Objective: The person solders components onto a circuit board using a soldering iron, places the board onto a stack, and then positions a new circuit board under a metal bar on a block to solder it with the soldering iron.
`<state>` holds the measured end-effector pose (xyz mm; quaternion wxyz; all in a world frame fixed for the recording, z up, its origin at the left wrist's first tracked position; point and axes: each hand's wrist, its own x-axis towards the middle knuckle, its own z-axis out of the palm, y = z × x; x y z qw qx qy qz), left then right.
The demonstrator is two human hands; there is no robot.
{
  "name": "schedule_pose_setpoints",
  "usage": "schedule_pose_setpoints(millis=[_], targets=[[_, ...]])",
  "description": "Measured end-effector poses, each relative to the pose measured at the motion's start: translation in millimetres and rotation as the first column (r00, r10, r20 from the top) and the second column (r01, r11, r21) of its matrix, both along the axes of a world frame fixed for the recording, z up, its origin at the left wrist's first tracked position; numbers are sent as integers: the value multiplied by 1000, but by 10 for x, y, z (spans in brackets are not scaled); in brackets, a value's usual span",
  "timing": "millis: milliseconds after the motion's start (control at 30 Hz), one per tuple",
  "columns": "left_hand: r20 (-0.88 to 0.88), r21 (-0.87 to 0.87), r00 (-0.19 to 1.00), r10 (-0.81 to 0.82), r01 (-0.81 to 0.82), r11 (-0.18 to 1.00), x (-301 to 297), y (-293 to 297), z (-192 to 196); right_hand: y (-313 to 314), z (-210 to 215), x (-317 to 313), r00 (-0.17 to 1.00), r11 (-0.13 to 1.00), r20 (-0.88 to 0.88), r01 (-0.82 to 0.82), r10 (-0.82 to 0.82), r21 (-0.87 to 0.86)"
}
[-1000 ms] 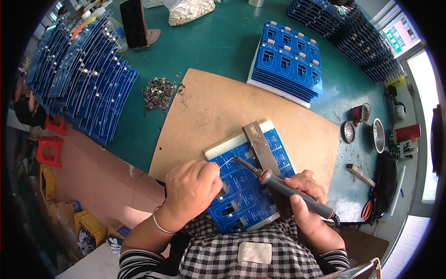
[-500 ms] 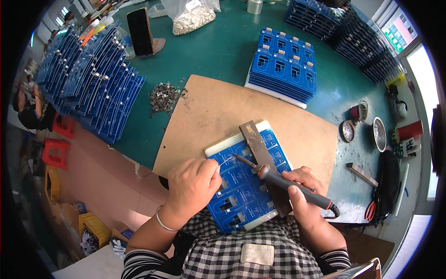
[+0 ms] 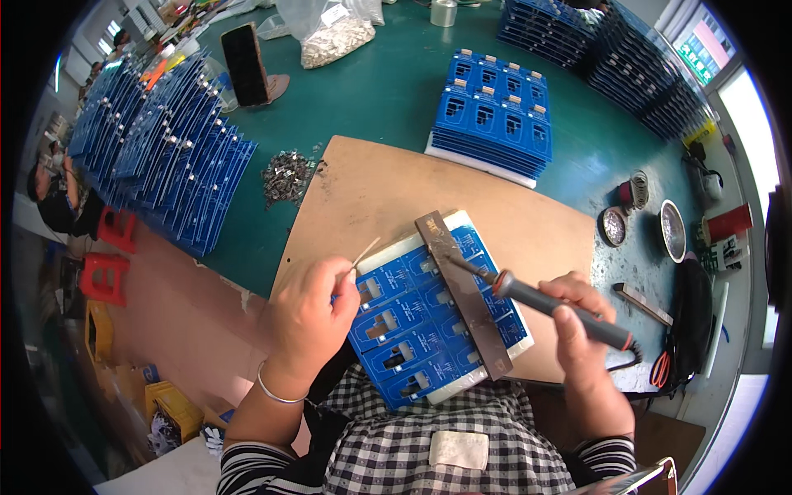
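My right hand (image 3: 580, 309) is closed round the grey grip of a soldering iron (image 3: 528, 294), with thumb and fingers on opposite sides. Its tip hangs over a dark flat bar (image 3: 466, 297) that lies across a blue circuit board panel (image 3: 388, 326); whether it touches cannot be made out. Pinched in my left hand (image 3: 318, 301) is a thin strand of solder wire (image 3: 366, 252), sticking up past the board's left corner. The panel has several cut-outs and rests tilted on a pale pad (image 3: 394, 252), near my checked apron.
A brown work board (image 3: 363, 181) covers the near table. Beyond it stands a stack of blue panels (image 3: 495, 111); a larger stack (image 3: 161, 148) leans at left. Small dark parts (image 3: 286, 176) lie in a heap. At right are a metal bowl (image 3: 672, 231), solder spool (image 3: 634, 191) and scissors (image 3: 660, 369).
The soldering iron has moved right, its tip leaving the panel's left part for above the bar. My left hand has drawn left with the solder wire, which now points up and away.
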<state>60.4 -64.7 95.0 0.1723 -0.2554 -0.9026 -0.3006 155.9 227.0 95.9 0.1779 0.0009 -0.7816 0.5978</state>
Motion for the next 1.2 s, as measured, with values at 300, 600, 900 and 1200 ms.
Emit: schedule_pose_setpoints(millis=[300,600,900,1200], targets=[[-68,-80,970,-233,227,971,-291,559,346,787,811,-375,997,933,-71,25,1,360],[52,-227,957,-284,288,930,-317,747,72,414,-4,-129,975,979,220,70,-26,-191],[119,-207,944,-308,327,922,-325,813,-1,404,-77,-199,982,999,186,-12,18,-36],[141,-192,931,-335,358,914,-318,822,-12,406,-114,-205,984,999,179,1,7,-42]])
